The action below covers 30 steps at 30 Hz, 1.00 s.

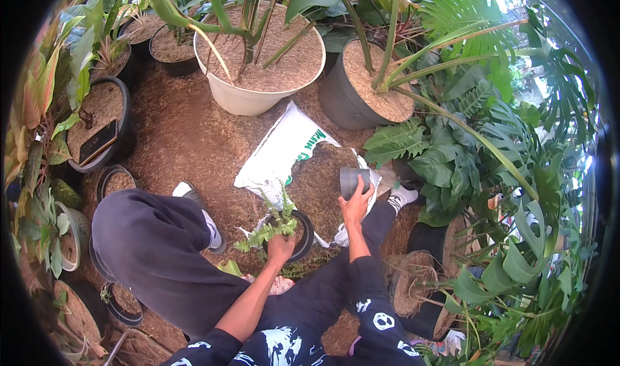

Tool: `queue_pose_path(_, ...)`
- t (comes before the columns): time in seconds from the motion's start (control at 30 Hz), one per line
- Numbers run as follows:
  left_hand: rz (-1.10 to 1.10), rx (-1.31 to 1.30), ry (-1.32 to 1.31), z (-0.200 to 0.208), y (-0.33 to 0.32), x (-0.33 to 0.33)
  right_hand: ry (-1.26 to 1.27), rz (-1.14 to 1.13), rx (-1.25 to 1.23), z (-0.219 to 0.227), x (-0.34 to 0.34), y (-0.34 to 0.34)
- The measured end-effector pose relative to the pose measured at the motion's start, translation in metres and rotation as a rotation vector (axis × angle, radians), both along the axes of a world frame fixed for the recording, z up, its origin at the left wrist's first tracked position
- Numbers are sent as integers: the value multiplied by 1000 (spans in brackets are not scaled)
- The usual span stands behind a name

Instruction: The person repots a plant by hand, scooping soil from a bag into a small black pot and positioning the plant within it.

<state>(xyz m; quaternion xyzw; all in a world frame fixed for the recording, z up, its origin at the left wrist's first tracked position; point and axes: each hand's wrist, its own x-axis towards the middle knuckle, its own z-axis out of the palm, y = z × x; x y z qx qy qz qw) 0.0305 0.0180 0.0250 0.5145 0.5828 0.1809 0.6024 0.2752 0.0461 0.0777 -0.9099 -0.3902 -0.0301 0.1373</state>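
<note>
My right hand (pixel 356 206) grips a small dark grey plastic pot (pixel 349 180), tilted, over the open end of a white sack (pixel 274 149). Brown potting mix (pixel 320 172) spills from the sack's mouth. A fern (pixel 274 229) with green fronds stands at a round black pot (pixel 302 235) between my legs. My left hand (pixel 280 248) is closed about the fern's lower stems, at the black pot's near rim; its fingertips are partly hidden by fronds.
A large white pot (pixel 261 98) and a grey pot (pixel 342 101) with big-leaved plants stand ahead. A phone (pixel 98 142) rests on a dark pot (pixel 121 130) at left. Dense foliage (pixel 452 153) leans in from the right. Several potted plants line both sides.
</note>
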Motion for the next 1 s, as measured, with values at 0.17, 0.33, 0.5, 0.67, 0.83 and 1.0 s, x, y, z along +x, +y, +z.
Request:
queue_pose_path(0.17,-2,-26,-37,19,7,-1,65,-8,-46,-38,-37,-8)
queue_pose_path(0.33,49,55,-44,0,0,0,217,-118,-6,-51,-73,0)
queue_pose_path(0.5,62,34,-82,2,1,0,323,-202,90,-45,-64,-9)
queue_pose_path(0.67,-8,-26,-44,0,-1,3,365,-229,153,-57,-53,-26)
queue_pose_path(0.83,-17,-30,-51,5,2,1,372,-324,174,-60,-64,-22)
queue_pose_path(1.0,-47,-66,-39,13,5,0,377,-346,187,-62,-61,-19)
